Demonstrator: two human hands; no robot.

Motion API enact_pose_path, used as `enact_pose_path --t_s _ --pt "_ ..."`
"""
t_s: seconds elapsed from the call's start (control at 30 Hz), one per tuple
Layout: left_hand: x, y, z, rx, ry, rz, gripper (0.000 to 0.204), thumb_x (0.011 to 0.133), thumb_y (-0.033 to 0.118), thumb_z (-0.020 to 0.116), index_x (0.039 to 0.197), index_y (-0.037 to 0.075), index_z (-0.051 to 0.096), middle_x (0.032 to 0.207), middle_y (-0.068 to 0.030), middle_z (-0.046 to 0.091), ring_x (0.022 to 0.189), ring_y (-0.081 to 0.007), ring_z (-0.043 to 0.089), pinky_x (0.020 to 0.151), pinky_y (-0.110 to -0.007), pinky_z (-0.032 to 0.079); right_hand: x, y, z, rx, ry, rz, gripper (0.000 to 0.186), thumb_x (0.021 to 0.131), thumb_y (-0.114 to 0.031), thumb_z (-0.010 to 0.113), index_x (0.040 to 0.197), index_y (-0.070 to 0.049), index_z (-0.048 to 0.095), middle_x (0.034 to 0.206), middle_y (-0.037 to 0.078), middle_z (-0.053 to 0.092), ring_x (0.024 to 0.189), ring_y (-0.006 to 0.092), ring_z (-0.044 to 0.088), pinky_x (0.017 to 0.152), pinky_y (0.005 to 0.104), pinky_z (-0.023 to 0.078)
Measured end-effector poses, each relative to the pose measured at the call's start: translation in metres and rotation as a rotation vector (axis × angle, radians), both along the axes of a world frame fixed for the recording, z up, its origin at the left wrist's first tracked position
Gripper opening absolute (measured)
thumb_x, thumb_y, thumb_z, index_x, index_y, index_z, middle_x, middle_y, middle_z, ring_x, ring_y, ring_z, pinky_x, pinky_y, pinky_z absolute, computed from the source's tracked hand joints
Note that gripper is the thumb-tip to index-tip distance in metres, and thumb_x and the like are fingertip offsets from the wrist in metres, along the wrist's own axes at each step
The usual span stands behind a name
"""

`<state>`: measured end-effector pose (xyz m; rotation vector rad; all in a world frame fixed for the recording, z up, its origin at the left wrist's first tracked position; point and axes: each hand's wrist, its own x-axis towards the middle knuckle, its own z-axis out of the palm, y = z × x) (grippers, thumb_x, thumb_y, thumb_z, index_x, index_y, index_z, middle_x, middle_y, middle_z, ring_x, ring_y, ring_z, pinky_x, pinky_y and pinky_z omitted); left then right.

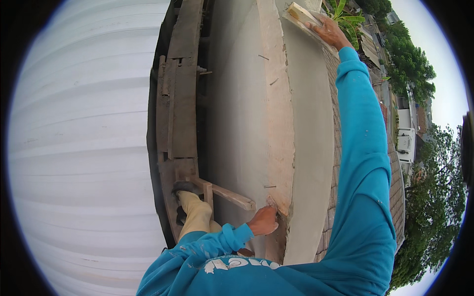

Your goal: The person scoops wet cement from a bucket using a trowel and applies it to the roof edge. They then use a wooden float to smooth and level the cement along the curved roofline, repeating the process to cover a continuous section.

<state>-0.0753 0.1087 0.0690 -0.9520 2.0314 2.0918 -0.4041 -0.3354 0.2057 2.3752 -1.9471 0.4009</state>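
My right hand (330, 32), at the end of a stretched-out arm, grips a pale wooden float (300, 16) against the upper part of the grey plastered wall face (308, 108). My left hand (264, 221) is closed close to my body, beside the lower end of a long wooden plank (279, 138). Whatever its fingers hold is hidden. The plank runs along the wall's edge, with several bent nails sticking out of it. Wet-looking plaster borders its rough right side.
Scaffold boards (183, 108) lie below on the left, with my foot (185, 187) on them. A wooden brace (227, 193) juts toward the wall. White corrugated sheeting (84, 148) fills the left side. Beyond the wall are a tiled roof (323, 239) and trees (429, 192).
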Motion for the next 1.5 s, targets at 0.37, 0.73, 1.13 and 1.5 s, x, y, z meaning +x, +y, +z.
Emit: enact_pose_path --t_s 0.37,0.73,1.13,1.5 --pt "0.000 -0.006 0.002 0.090 0.041 -0.029 0.038 0.068 0.007 0.068 0.095 -0.016 0.055 0.088 -0.0332 0.060 0.089 -0.0477 0.060 0.082 -0.049 0.050 -0.004 -0.044 -0.052 -0.200 0.209 0.185 0.045 0.091 -0.036 0.053 0.121 -0.004 0.060 0.116 0.023 0.061 0.106 0.0375 0.058 0.093 0.0444 0.043" --pt "0.000 -0.001 -0.001 0.066 0.078 -0.067 0.092 0.065 0.001 0.063 0.135 -0.025 0.010 0.104 -0.0390 0.055 0.093 -0.0509 0.059 0.082 -0.049 0.051 -0.007 -0.070 -0.073 -0.513 0.498 0.190 0.031 0.096 -0.035 0.047 0.107 -0.010 0.061 0.099 0.017 0.062 0.095 0.0346 0.060 0.082 0.0463 0.047" --pt "-0.001 0.000 -0.002 0.075 0.040 -0.026 0.055 0.069 0.002 0.061 0.116 -0.019 0.041 0.099 -0.0374 0.056 0.094 -0.0521 0.056 0.084 -0.051 0.048 0.033 -0.011 -0.052 -0.372 0.329 -0.042 0.050 0.093 -0.050 0.046 0.083 -0.005 0.067 0.088 0.021 0.066 0.088 0.0397 0.062 0.076 0.0505 0.046" --pt "0.000 0.003 -0.011 -0.072 0.078 0.052 0.028 0.074 0.007 0.060 0.091 -0.015 0.053 0.087 -0.0345 0.060 0.088 -0.0496 0.060 0.081 -0.051 0.048 0.075 0.143 -0.042 -0.083 0.232 -0.105 0.075 0.084 -0.069 0.057 0.111 0.000 0.067 0.112 0.019 0.065 0.106 0.0338 0.062 0.094 0.0421 0.048"
